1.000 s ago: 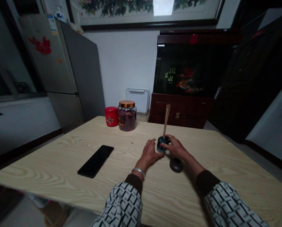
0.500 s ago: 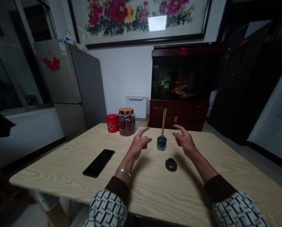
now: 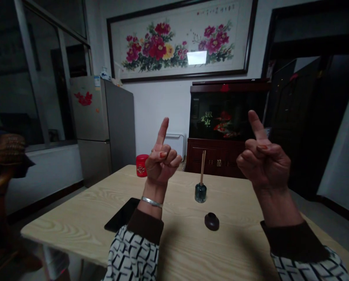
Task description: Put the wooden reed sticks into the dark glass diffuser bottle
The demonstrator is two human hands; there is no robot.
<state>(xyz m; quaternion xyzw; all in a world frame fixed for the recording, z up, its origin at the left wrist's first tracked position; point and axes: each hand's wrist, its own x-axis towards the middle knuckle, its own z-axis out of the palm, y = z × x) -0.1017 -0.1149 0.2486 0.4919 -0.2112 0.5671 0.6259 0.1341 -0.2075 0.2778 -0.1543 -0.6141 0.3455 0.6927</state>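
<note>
My left hand [image 3: 162, 158] is raised above the table, index finger pointing up and the other fingers curled in under the thumb. A silver bracelet [image 3: 152, 201] circles that wrist. My right hand [image 3: 264, 162] has the same shape, farther right, in front of the fish tank. Neither hand holds or touches anything. On the table between them stands a small dark glass reed diffuser bottle [image 3: 200, 193] with thin sticks [image 3: 203, 168] upright in it. Nearer to me lies a dark round cap-like piece [image 3: 211, 221]. A black phone [image 3: 123, 214] is partly covered by my left sleeve.
A red canister [image 3: 141, 165] stands at the back left of the wooden table [image 3: 189, 246]. Behind are a grey fridge [image 3: 120, 128], a white flat appliance [image 3: 176, 146] and a fish tank [image 3: 221, 117] on a dark cabinet. A framed flower painting [image 3: 177, 43] hangs above.
Both hands have risen and moved apart, their index fingers turning from pointing inward to pointing up. The view has tilted upward. My left hand now hides the glass jar seen earlier beside the canister.
</note>
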